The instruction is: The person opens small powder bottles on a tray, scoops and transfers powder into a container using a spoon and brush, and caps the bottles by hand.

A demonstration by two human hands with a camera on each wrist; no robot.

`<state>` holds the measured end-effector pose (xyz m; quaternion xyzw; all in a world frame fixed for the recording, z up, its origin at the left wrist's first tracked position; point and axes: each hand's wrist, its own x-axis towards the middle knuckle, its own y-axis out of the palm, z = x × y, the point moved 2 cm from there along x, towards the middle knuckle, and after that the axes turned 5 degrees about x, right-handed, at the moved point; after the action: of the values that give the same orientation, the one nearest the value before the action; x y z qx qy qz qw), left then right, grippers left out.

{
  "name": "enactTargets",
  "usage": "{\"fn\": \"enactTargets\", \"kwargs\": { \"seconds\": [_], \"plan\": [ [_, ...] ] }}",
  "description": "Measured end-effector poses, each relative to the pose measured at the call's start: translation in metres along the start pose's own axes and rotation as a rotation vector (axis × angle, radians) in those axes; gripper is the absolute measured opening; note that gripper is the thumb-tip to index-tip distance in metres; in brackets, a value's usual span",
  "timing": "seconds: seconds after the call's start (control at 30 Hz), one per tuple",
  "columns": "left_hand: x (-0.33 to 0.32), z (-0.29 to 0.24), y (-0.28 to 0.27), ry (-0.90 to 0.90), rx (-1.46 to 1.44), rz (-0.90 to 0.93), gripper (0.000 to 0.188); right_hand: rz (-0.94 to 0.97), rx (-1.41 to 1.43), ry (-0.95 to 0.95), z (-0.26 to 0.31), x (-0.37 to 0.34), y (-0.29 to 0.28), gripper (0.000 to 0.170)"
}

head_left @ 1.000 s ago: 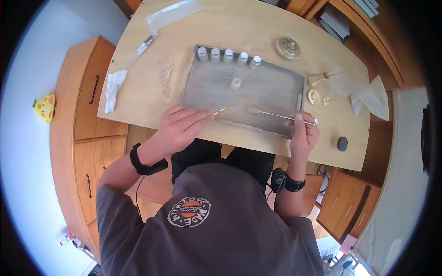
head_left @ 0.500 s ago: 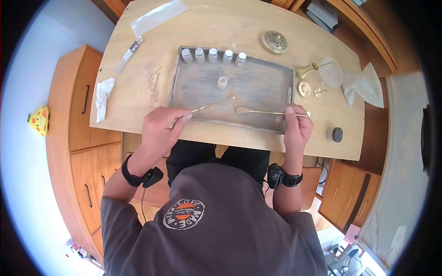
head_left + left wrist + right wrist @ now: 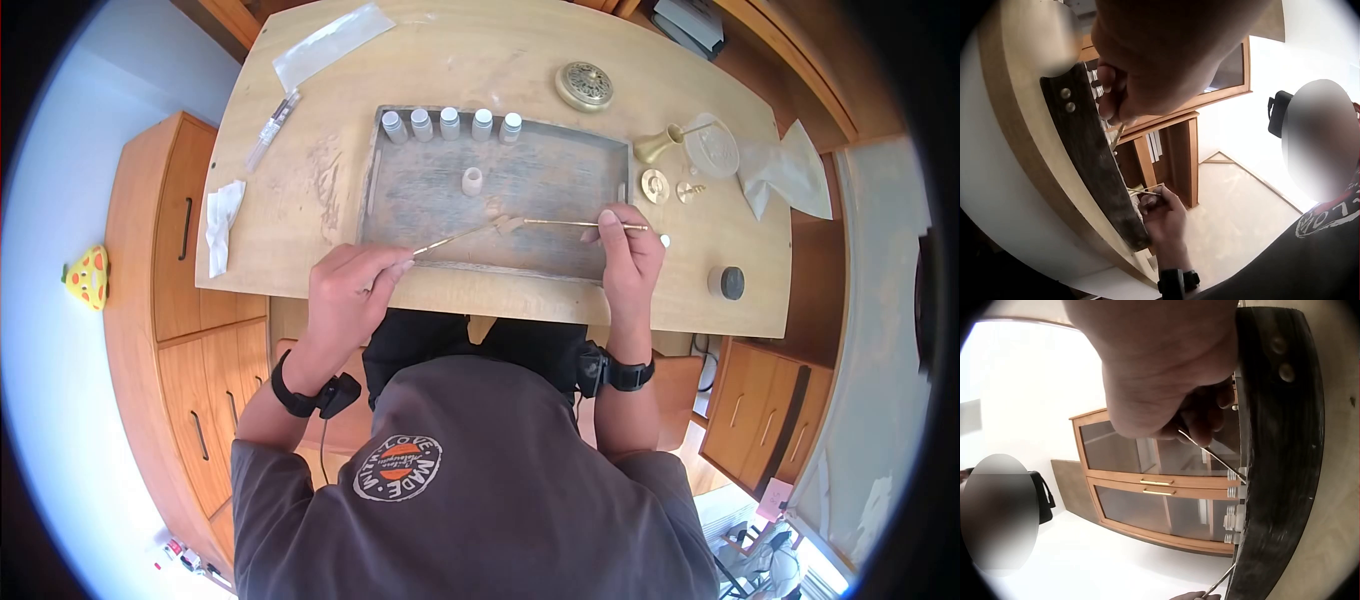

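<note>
In the head view, the left hand (image 3: 350, 290) pinches a thin gold-coloured tool (image 3: 450, 240) whose far end is over the grey tray (image 3: 560, 150). The right hand (image 3: 630, 250) pinches a slim gold brush (image 3: 570, 223), its bristles close to the left tool's tip; whether they touch I cannot tell. A small pale cup (image 3: 472, 181) stands in the tray beyond both tips. Both wrist views show the fingers partly hidden behind the hands, with the tray's dark side wall (image 3: 1085, 144) beside them.
Several white-capped bottles (image 3: 450, 124) line the tray's far edge. On the right are a pierced brass lid (image 3: 584, 86), a brass vase (image 3: 656, 146), small brass discs (image 3: 655, 187) and a dark-capped jar (image 3: 732, 283). White tissue (image 3: 222, 228) and a pen-like packet (image 3: 272, 130) lie left.
The left hand has moved left, its tool now reaching further over the tray. The brush has shifted so its bristles are near that tool's tip. The head view has shifted too.
</note>
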<state>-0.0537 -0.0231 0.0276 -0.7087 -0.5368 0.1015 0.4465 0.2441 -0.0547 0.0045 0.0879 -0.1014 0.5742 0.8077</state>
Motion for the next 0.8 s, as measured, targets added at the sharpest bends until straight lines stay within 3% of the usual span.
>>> {"fn": "enactTargets", "kwargs": {
  "seconds": [0.2, 0.37, 0.57, 0.8],
  "plan": [
    [-0.006, -0.004, 0.004, -0.152, -0.035, -0.015, 0.009, 0.033, 0.019, -0.043, 0.003, -0.005, -0.006, 0.015],
    [-0.012, -0.003, 0.010, -0.340, -0.145, -0.022, 0.009, -0.069, 0.037, -0.093, 0.006, -0.008, -0.012, 0.015],
    [-0.015, -0.004, 0.012, -0.430, -0.189, -0.025, 0.010, -0.071, -0.216, -0.155, 0.001, -0.013, -0.006, 0.015],
    [-0.015, -0.007, 0.014, -0.407, -0.207, -0.048, 0.011, -0.061, -0.127, -0.146, 0.003, -0.018, 0.005, 0.014]
  ]
}}
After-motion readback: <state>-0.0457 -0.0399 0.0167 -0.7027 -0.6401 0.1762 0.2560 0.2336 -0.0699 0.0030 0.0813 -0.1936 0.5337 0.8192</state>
